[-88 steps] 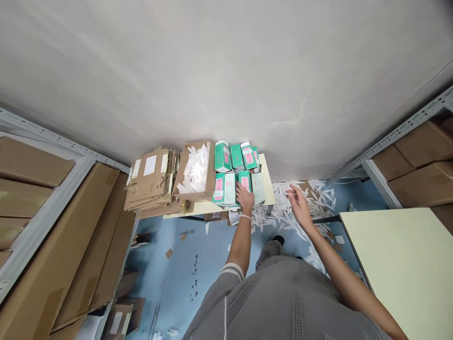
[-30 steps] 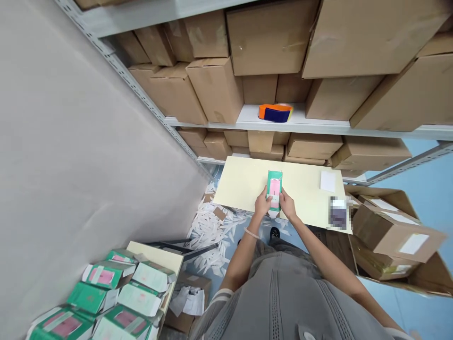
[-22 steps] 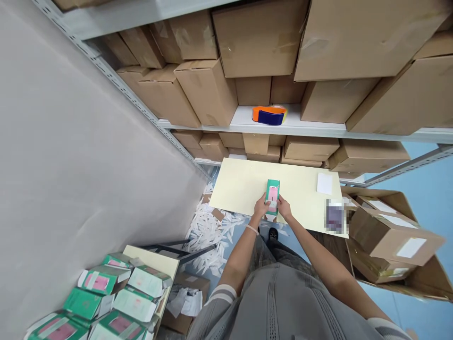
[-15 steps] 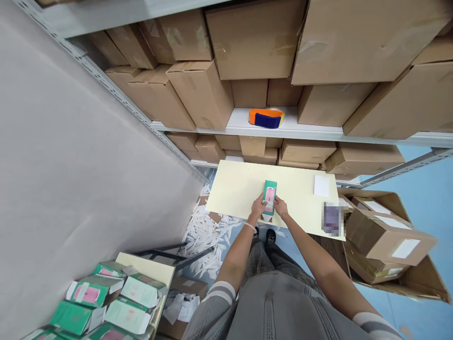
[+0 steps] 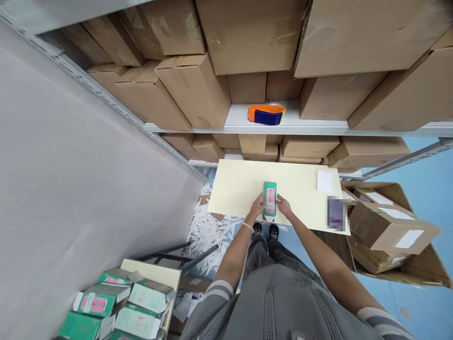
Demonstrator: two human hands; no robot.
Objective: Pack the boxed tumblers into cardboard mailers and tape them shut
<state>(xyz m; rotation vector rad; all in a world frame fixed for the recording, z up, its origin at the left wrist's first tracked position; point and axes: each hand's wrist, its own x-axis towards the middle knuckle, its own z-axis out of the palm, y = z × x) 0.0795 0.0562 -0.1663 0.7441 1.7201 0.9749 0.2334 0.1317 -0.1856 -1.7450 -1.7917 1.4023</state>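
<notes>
A small green carton (image 5: 271, 185) with a pink panel lies near the front edge of the cream tabletop (image 5: 237, 184). Its bottom end flap sticks out toward me. My left hand (image 5: 257, 207) grips the carton's left side, with the thumb over its front face. On the other side, my right hand (image 5: 284, 206) is just off the carton's right edge, fingers stretched out and holding nothing. A white paper (image 5: 324, 180) lies farther right on the tabletop, with a blurred-out dark item (image 5: 336, 213) below it.
Shelves of brown boxes (image 5: 193, 87) rise ahead, with an orange and blue strap roll (image 5: 267, 114) on one. A large open carton (image 5: 430, 264) holding boxes stands right. Several green cartons (image 5: 94, 302) lie on a stand at lower left. Shredded paper (image 5: 205, 236) covers the floor beside the wall.
My right hand has let go of the carton and moved slightly right. The carton now rests straighter on the tabletop, with my left hand still on it. The view has shifted slightly.
</notes>
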